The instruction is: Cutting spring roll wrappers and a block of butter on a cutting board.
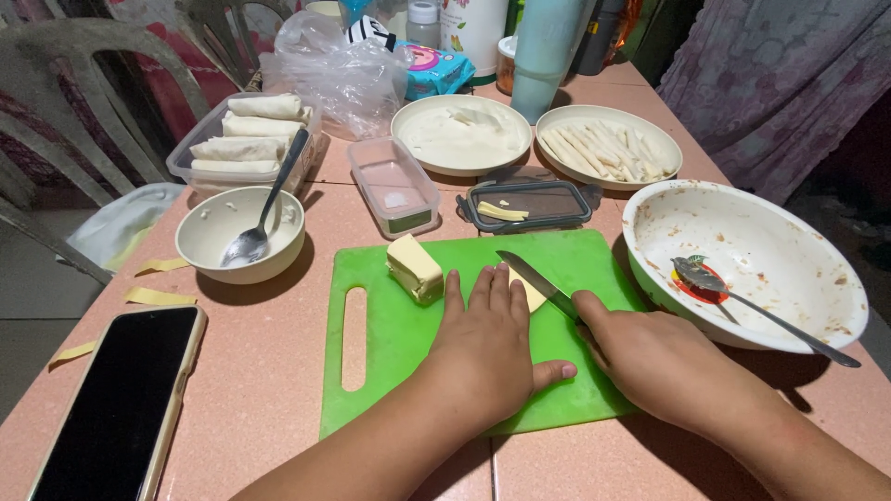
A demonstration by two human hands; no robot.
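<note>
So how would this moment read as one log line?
left hand flat on cheese slice | right hand holds knife | green cutting board

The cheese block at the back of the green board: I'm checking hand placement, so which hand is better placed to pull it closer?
Probably the left hand: its fingertips lie nearest the cheese block, while the right hand grips the knife.

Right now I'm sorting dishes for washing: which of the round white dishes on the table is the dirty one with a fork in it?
The big bowl at the right edge, smeared with crumbs, holding a fork. The small bowl holds a spoon.
</note>
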